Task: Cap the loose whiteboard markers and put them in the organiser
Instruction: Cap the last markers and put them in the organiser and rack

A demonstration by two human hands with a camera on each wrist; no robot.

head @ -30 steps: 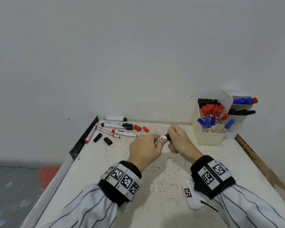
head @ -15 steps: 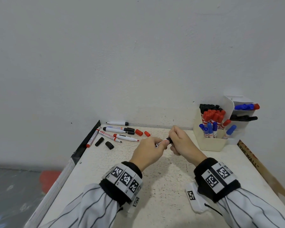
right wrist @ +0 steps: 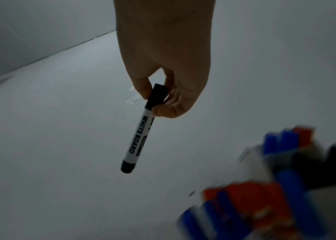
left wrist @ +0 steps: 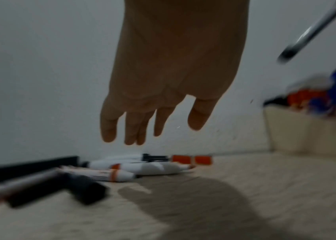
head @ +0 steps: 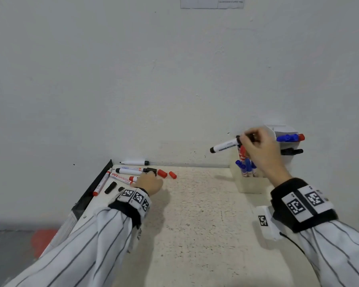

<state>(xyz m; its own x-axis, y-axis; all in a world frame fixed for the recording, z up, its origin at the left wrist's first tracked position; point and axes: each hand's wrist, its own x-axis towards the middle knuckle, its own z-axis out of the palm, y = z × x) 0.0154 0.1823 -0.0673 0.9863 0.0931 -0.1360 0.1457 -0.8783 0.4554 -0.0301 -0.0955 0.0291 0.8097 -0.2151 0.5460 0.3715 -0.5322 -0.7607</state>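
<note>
Head view: organiser (head: 249,186) holds capped markers; right hand (head: 257,146) pinches black marker (head: 224,146); left hand (head: 148,183) relaxed, empty.

- Counted two hands: one left hand (head: 149,183), one right hand (head: 257,146).
- Counted one black-capped marker (head: 224,146) in the air.
- Made out about six loose markers (head: 125,171) in the far left corner; could not fix the number, owing to overlap.
- Counted two red caps (head: 162,174), side by side.
- Counted two black caps (head: 110,187) lying apart from the markers, one half hidden.
- Counted one organiser (head: 249,186); could not count the markers crowded inside.
- Counted two tagged wristbands (head: 134,196).
- Counted one sheet of paper (head: 211,2).
</note>
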